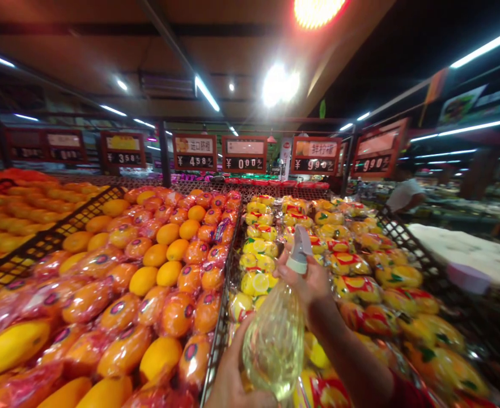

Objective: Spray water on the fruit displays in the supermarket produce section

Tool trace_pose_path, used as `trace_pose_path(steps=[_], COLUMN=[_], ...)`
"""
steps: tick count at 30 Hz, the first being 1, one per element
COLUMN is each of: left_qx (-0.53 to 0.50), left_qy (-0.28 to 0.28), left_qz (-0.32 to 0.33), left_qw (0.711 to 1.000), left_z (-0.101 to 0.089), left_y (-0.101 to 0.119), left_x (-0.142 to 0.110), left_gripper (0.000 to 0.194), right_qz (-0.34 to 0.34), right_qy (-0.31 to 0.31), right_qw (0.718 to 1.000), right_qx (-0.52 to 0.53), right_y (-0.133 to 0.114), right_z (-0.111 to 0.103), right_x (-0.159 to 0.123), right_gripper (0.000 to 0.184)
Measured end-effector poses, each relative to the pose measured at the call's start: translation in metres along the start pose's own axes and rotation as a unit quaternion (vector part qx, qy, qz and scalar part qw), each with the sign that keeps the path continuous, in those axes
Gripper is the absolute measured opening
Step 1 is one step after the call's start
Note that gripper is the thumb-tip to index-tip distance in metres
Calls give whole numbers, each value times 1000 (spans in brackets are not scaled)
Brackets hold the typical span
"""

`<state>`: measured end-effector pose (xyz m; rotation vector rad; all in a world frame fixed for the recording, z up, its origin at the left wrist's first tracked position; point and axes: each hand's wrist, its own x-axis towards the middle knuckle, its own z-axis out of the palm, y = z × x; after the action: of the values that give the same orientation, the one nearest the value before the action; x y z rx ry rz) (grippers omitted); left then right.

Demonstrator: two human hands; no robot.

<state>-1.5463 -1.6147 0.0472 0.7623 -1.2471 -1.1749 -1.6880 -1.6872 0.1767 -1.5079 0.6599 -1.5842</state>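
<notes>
A clear spray bottle (275, 334) with a grey trigger head (301, 246) tilts away from me above the lemons. Its body holds a pale yellowish liquid, or shows the fruit through it. My left hand (233, 374) wraps round the lower body from the left. With its fingers about the neck and trigger head, my right hand (307, 283) grips the top. Beneath and behind the bottle are rows of packaged lemons (346, 263) in clear wrap with red and yellow labels. Parts of both hands' fingers are hidden by the bottle.
Wrapped and loose oranges (148, 309) fill the section to the left. A black lattice divider (222, 317) separates them from the lemons. Price signs (239, 154) hang along the back. At the right, beyond another black lattice edge (420, 249), lies a white heap (466, 249); a person (405, 192) stands farther off.
</notes>
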Motion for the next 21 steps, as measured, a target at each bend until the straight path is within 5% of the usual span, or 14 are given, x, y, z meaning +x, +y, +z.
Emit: trace_pose_path(steps=[8, 11, 16, 21], left_qx=[16, 0, -5, -43], left_qy=[-18, -32, -14, -36], left_qz=[51, 74, -11, 15], left_qw=[998, 997, 1000, 998], left_z=[20, 41, 75, 93], left_y=[-31, -26, -12, -12], left_x=[-1, 1, 1, -4], left_gripper=[110, 109, 79, 90], right_qz=[20, 18, 28, -21], right_qy=[22, 35, 84, 117], right_qw=[1000, 999, 995, 985], right_qx=[-3, -23, -37, -125], right_y=[-17, -28, -47, -62], right_z=[-39, -58, -83, -105], right_x=[-13, -17, -26, -40], right_gripper=[31, 34, 39, 32])
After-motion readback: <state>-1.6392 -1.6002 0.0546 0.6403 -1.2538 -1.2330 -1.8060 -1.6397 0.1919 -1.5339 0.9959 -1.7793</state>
